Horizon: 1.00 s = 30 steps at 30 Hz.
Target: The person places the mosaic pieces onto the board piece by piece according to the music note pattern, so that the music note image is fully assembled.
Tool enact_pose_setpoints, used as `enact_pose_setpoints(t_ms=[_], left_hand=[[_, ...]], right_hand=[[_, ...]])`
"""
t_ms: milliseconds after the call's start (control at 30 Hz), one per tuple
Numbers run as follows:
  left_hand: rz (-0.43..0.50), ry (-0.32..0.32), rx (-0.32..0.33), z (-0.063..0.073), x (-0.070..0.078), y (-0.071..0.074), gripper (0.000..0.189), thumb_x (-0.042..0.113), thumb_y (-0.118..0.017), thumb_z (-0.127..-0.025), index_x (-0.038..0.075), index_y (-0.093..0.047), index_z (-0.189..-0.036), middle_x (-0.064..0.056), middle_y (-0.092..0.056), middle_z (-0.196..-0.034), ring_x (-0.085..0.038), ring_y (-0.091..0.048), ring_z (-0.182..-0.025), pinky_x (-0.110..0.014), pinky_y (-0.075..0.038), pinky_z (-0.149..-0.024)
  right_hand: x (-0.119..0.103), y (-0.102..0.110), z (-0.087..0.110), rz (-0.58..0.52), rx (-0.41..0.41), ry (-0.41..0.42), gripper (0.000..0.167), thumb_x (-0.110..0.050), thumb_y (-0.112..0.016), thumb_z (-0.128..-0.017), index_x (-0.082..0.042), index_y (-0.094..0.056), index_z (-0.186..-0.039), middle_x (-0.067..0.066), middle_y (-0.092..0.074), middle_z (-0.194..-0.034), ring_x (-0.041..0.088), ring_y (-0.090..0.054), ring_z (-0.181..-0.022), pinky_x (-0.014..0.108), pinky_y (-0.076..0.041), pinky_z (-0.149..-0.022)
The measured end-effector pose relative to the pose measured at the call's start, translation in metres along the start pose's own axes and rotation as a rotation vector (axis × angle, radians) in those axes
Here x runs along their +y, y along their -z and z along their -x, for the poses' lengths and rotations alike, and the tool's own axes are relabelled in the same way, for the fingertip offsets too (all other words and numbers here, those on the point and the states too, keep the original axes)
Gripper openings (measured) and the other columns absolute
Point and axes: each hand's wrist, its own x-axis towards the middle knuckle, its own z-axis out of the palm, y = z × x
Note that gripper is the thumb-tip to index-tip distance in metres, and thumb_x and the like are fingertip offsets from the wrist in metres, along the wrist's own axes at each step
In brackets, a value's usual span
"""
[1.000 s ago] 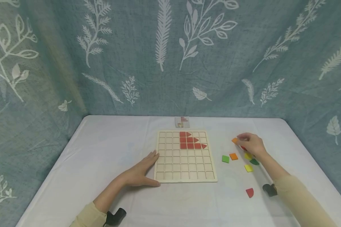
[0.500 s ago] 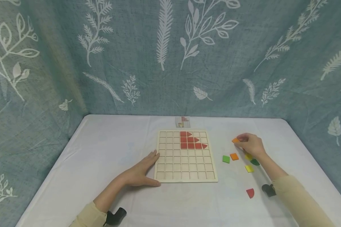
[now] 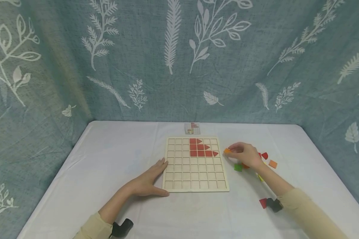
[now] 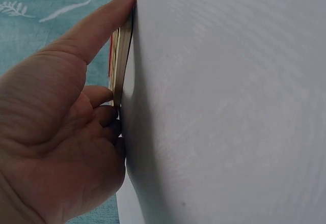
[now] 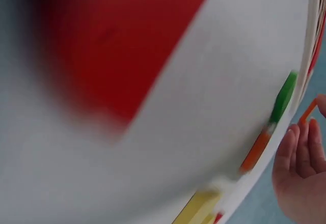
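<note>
My right hand (image 3: 246, 155) pinches an orange square tile (image 3: 227, 150) between thumb and fingertips, just off the right edge of the wooden grid board (image 3: 194, 191). In the right wrist view the same orange tile (image 5: 307, 111) shows edge-on at the fingertips. Red squares and triangles (image 3: 201, 153) fill cells in three rows near the board's top right. My left hand (image 3: 148, 181) rests along the board's left side, fingers extended and thumb at the near corner. In the left wrist view the thumb (image 4: 104, 28) lies against the board's edge (image 4: 122, 56).
Beside and below my right hand lie a green tile (image 3: 238, 167), an orange tile (image 3: 273, 164), a yellow piece (image 3: 260, 178) and red pieces (image 3: 264, 155). A red quarter-round piece (image 3: 262, 203) sits closer to me. A small pattern card (image 3: 192, 128) lies behind the board.
My right hand has picked up the orange tile and carried it left toward the board. Another orange tile now shows where the hand was. The left hand has stayed in place.
</note>
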Motion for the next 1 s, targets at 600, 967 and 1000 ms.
enact_pose_setpoints(t_ms=[600,967,1000], left_hand=[[0.004,0.02,0.002,0.0,0.003,0.001,0.109,0.042,-0.083,-0.074,0.002,-0.021,-0.154,-0.017,-0.01,-0.162,-0.034,-0.007,-0.148,-0.053,-0.014,-0.117],[-0.003,0.023,0.011,0.0,0.003,0.0,0.109,0.042,-0.083,-0.073,0.002,-0.023,-0.154,-0.016,-0.011,-0.162,-0.034,-0.009,-0.148,-0.052,-0.015,-0.117],[-0.003,0.024,0.011,0.0,0.003,0.0,0.109,0.042,-0.083,-0.073,0.002,-0.023,-0.154,-0.016,-0.011,-0.162,-0.034,-0.009,-0.148,-0.052,-0.015,-0.117]], right_hand=[[-0.049,-0.055,-0.002,-0.027,-0.171,0.228,0.023,-0.032,-0.081,-0.079,-0.015,-0.074,-0.093,-0.006,-0.07,-0.091,0.013,-0.063,-0.087,0.032,-0.052,-0.079],[-0.066,-0.076,-0.006,0.068,-0.205,0.478,0.012,-0.011,-0.077,-0.084,-0.009,-0.074,-0.095,-0.003,-0.072,-0.092,0.015,-0.066,-0.09,0.032,-0.055,-0.082],[-0.067,-0.077,-0.007,0.07,-0.204,0.48,0.012,-0.011,-0.077,-0.084,-0.01,-0.074,-0.095,-0.004,-0.072,-0.092,0.015,-0.066,-0.09,0.031,-0.054,-0.082]])
